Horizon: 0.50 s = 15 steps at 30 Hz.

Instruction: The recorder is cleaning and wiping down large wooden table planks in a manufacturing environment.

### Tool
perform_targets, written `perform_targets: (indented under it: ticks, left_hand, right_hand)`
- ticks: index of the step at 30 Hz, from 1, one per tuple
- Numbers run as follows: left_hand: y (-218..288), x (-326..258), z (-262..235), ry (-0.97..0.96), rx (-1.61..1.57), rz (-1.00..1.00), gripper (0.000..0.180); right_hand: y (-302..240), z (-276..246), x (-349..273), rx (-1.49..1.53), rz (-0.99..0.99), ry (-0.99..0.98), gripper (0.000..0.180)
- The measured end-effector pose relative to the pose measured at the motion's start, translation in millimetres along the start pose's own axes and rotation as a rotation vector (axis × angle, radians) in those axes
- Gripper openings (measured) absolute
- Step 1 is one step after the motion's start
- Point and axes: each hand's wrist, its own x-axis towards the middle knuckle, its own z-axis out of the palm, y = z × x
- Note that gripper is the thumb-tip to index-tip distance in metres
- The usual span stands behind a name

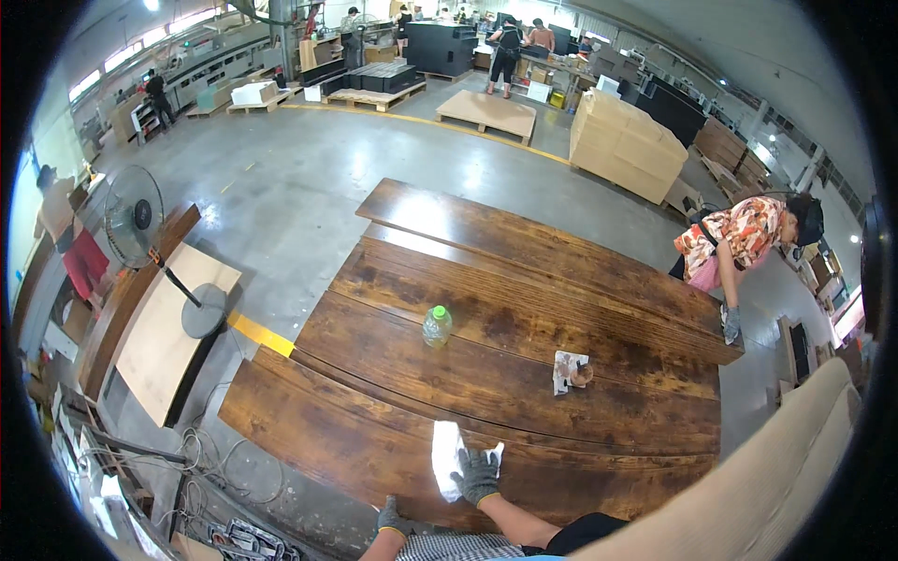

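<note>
Head view: my gloved right hand (478, 474) presses flat on a white cloth (447, 455) on the dark wooden tabletop (524, 355), left hand (391, 517) apparently gripping the near edge, so a long wipe could knock the green-capped bottle (437, 325) over.

One head-worn fisheye view is looking steeply down and forward from above the person's own forearms. The gloved fingers (477, 470) are sitting close under the lens at the lower edge, the dark wooden bench (524, 374) is stretching away beyond the fingers, and the workshop floor (299, 187) is receding far past them (straight edges are bending toward the rim).
</note>
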Motion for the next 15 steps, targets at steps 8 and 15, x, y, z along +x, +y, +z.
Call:
perform_targets:
  ticks: [8,15]
  left_hand:
    - [-11,16,-32,-0.123,-0.179,-0.135,0.048]
    - [31,-43,4,-0.026,-0.013,-0.039,0.051]
  right_hand:
    - [-27,-44,-86,-0.144,-0.551,-0.234,0.060]
    - [34,-20,-132,0.152,-0.601,0.065,0.052]
